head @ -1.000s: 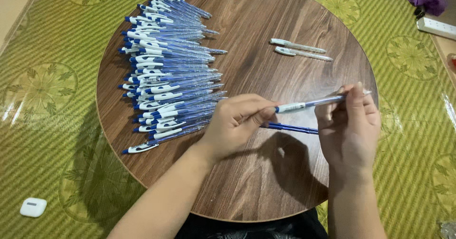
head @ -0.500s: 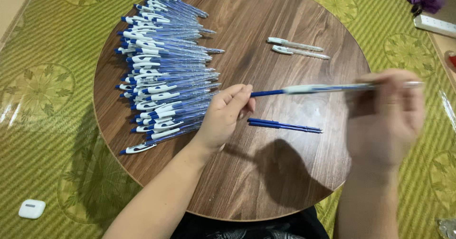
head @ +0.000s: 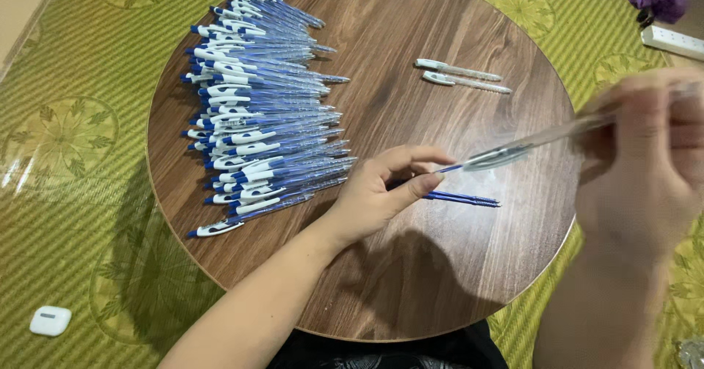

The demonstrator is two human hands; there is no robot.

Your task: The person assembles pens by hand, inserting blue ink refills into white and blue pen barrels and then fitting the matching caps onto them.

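A clear plastic pen barrel with a thin blue refill tip is hanging in the air between the two hands, slanting from the upper right down to the lower left. The right hand, blurred, is closing its fingers around the barrel's upper end. The left hand is resting on the round wooden desk, fingers loosely curled, with thumb and forefinger meeting at the refill's lower tip; how firmly it is pinching the tip cannot be told.

Just under the left hand's fingertips, a loose thin blue refill is lying flat on the desk. Beyond the hands, farther from the person, two clear pen barrels with white caps are lying side by side. To the left of the left hand, a large heap of blue-and-white ballpoint pens is sitting in overlapping rows. Off the desk, near the left elbow, a small white rounded case is lying on the green patterned mat.
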